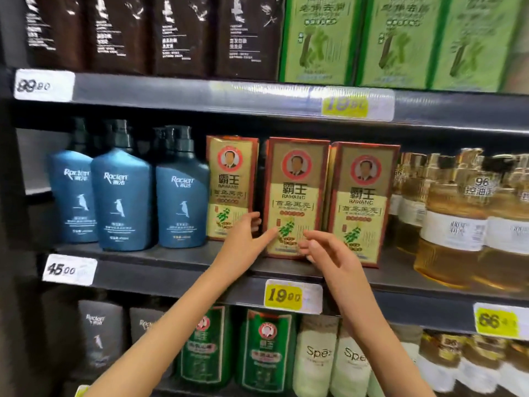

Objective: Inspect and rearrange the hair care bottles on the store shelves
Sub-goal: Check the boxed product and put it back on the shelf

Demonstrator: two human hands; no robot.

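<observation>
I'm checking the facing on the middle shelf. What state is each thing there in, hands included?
left Bawang box: upright, set further back.
middle Bawang box: upright, forward of the left one.
right Bawang box: upright, at the shelf front.
blue Racien bottles: upright, labels facing out.
amber bottles: upright, blurred.
left hand: pinches the middle Bawang box's left edge.
right hand: open, fingers relaxed, holding nothing.

Bright, even light; glare streaks dark packs (183, 35) above the left hand (243, 242). The box (294, 193) there is sharp, frame edges blurred.
</observation>
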